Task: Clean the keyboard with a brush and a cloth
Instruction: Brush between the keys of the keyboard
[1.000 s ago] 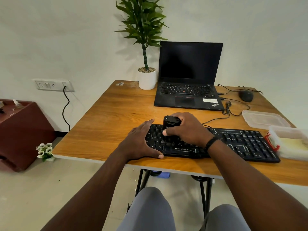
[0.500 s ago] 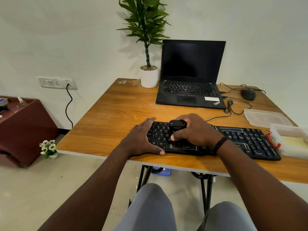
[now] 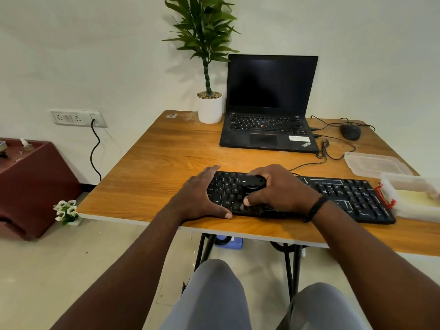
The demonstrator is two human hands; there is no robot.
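While the left hand (image 3: 200,196) is lying flat with straight fingers on the keyboard's (image 3: 333,196) nine-o'clock end, likely steadying it near the table's (image 3: 154,167) six-o'clock edge, the right hand (image 3: 278,189) is gripping a black brush (image 3: 253,181) over the keys, seemingly sweeping.

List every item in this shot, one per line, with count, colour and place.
Black wired keyboard: one, table's near edge.
Black cleaning brush: one, over the keyboard's left half.
Black open laptop: one, far side.
Black wired mouse: one, right of the laptop.
Green plant in white pot: one, left of the laptop.
Clear plastic lid: one, right side.
Clear plastic box with red clip: one, right edge.
Wooden table: one, brown.
Left hand: rests on the keyboard's left end.
Right hand: grips the brush.
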